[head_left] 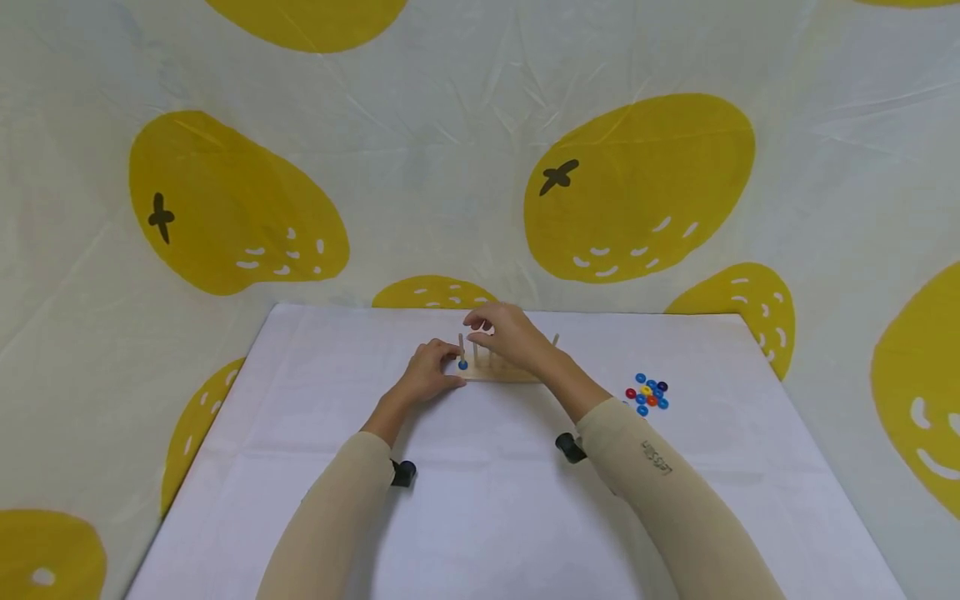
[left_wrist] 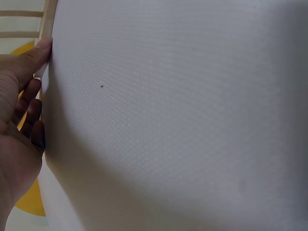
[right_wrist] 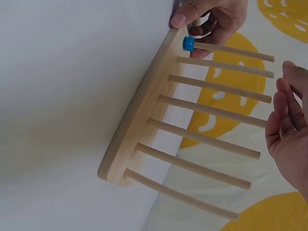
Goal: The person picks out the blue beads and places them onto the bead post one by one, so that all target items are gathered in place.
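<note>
Left hand (head_left: 426,373) pinching the pegboard (right_wrist: 143,114), right hand (head_left: 510,335) loosely curved by the pegs (right_wrist: 211,110)
Right wrist cam gets all seven; only head cam catches the bead pile (head_left: 647,393)

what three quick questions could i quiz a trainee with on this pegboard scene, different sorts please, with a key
1. How many pegs stand on the wooden board in the right wrist view?

2. True or false: the blue ring sits on the peg nearest the left hand.

3. In the head view, where do the loose rings lie?
a) left of the wooden board
b) right of the wooden board
c) in the left hand

Key: 1. Seven. 2. True. 3. b
</note>
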Motion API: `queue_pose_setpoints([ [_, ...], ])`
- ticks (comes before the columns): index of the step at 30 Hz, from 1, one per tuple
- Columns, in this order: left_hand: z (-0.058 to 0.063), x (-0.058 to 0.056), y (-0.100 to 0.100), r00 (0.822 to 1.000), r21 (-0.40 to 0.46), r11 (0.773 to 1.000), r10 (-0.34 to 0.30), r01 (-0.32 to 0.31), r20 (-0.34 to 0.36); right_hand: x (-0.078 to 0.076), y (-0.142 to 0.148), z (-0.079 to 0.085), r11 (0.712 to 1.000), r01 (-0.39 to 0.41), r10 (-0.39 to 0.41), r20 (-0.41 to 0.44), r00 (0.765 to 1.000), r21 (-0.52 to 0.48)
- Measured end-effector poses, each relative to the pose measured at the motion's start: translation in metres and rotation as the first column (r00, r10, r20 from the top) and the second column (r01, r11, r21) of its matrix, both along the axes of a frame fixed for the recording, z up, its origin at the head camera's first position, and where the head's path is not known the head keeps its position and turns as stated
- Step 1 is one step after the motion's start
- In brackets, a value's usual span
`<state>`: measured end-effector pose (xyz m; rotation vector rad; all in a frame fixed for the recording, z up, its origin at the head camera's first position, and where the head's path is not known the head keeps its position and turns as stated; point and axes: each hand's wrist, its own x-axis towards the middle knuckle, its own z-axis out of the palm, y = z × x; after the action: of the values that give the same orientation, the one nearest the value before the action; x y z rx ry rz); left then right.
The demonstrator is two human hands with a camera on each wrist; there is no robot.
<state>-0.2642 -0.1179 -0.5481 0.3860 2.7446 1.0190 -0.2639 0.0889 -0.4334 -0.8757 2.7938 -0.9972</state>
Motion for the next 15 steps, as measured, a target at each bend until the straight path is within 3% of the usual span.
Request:
queue_pose_setpoints([
  [6, 0.0, -0.001, 0.0, 1.0, -0.014, 1.0, 0.006, -0.006, 0.001, 0.008, 0.015, 0.006, 1.0, 0.005, -0.005, -0.048, 0.999, -0.01],
  [15, 0.001, 0.001, 0.001, 0.999, -0.005, 1.0, 0.019, -0.019, 0.036, 0.034, 0.053, 0.009, 0.995, 0.063, -0.071, -0.101, 0.992, -0.076],
])
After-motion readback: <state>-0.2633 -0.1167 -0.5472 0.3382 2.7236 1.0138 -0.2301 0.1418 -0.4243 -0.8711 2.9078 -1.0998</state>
